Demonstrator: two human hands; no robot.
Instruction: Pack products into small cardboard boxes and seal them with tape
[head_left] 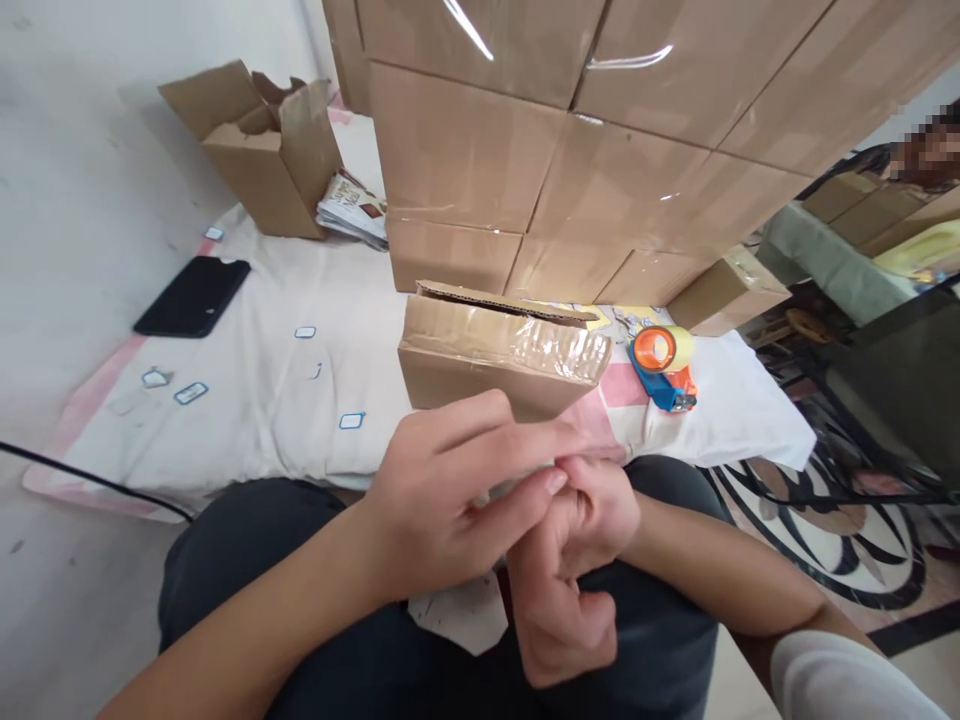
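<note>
My left hand and my right hand meet above my lap. The left thumb and fingers are pinched together against the curled right fingers. Something small and pale shows between the left fingers, too hidden to name. Whatever the right hand grips, if anything, is covered by its own fingers. Just beyond the hands, a small cardboard box stands with shiny clear tape over its upper side and a raised flap edge. Below the hands a whitish piece lies on my lap, partly covered.
A tape dispenser lies right of the box. Stacked taped cartons rise behind. At left are an open carton, booklets, a flat black object and several blue-edged labels. Another person is at far right.
</note>
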